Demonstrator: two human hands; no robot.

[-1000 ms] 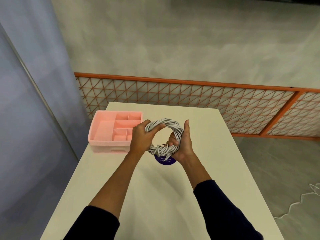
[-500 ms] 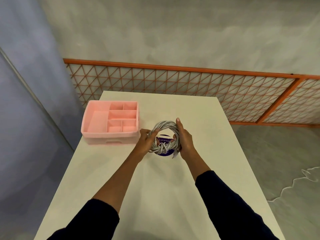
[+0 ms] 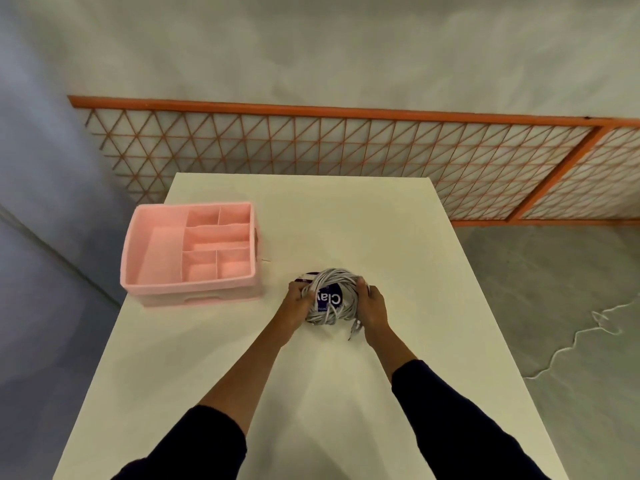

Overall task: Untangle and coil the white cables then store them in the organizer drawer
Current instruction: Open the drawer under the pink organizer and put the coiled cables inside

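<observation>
A coil of white cables (image 3: 346,292) lies low over the white table (image 3: 346,220), around a purple round label (image 3: 329,299). My left hand (image 3: 298,299) grips the coil's left side and my right hand (image 3: 372,306) grips its right side. A loose cable end (image 3: 354,330) sticks out toward me near my right wrist. The pink organizer drawer (image 3: 159,289) with several empty compartments stands to the left of the coil, at the table's left edge.
An orange lattice fence (image 3: 346,147) runs behind the table's far edge. A thin white cable (image 3: 571,341) trails on the grey floor to the right. A blue-grey wall (image 3: 52,202) stands on the left.
Both hands have lowered the coil from chest height down to the table, over the purple label. The view has tilted downward.
</observation>
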